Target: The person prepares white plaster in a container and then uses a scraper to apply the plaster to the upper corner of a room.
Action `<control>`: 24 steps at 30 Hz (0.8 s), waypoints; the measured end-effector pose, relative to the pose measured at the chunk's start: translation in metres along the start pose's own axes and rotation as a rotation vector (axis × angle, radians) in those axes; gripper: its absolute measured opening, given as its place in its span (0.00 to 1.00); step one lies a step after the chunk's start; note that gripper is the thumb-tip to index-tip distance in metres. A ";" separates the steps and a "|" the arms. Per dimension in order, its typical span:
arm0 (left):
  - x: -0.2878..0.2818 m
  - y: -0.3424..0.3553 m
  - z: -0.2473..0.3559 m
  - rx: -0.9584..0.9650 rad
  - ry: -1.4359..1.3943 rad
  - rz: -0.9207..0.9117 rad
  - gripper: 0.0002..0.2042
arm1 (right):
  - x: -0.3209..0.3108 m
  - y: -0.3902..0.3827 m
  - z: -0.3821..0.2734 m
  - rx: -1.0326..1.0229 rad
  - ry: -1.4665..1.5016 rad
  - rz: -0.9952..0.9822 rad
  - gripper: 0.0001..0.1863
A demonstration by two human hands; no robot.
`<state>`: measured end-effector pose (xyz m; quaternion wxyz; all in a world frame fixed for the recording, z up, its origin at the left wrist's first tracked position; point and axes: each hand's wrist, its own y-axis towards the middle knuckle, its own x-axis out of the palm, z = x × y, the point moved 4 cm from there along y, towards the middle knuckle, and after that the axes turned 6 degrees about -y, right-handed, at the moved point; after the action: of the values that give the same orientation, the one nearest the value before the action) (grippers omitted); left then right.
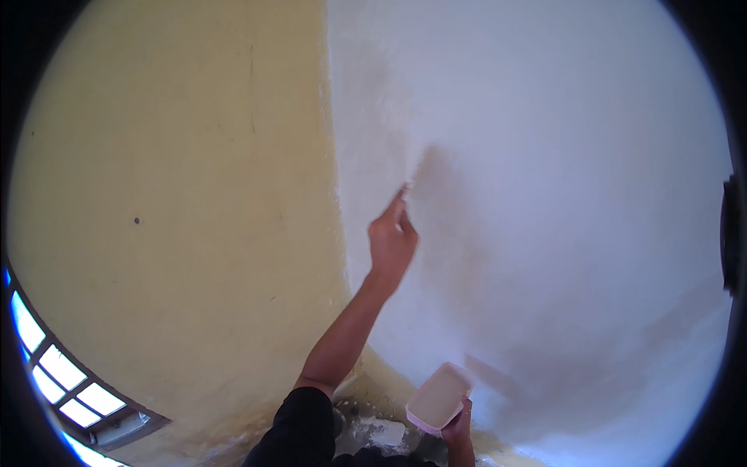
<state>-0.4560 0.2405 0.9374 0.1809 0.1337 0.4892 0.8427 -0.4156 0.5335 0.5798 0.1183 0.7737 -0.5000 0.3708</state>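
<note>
My left hand (394,243) is raised against the white wall (560,179), a little right of the corner with the yellow wall. Its fingers are pinched together, the tips near the wall; something small and pale may be at the fingertips, too blurred to name. Lower down, my right hand (459,425) grips a pink-edged rectangular tub (440,398) by its right side. The tub is tilted toward me, and its inside looks pale beige. The tub hides part of the right fingers.
The yellow wall (194,179) fills the left side, with a small dark hole (137,221) in it. A paned window (78,385) is at lower left. Below me, the floor (354,385) is spattered white. A dark object (730,233) stands at the far right edge.
</note>
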 end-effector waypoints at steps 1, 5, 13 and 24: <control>-0.002 0.003 -0.029 -0.002 0.006 0.000 0.20 | -0.003 0.003 0.004 -0.010 0.016 0.008 0.30; -0.007 0.029 -0.154 0.047 0.124 0.219 0.23 | 0.009 0.001 0.016 0.032 0.019 -0.010 0.31; 0.015 -0.095 -0.170 0.206 0.059 -0.136 0.24 | 0.011 0.014 0.007 -0.045 -0.112 -0.067 0.32; -0.055 0.008 -0.187 -0.068 0.131 0.273 0.07 | -0.005 0.016 0.020 0.095 -0.008 -0.044 0.31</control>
<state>-0.4834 0.0676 0.8506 0.0368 0.1374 0.4485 0.8824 -0.4211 0.5184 0.5590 0.0877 0.7907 -0.4649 0.3885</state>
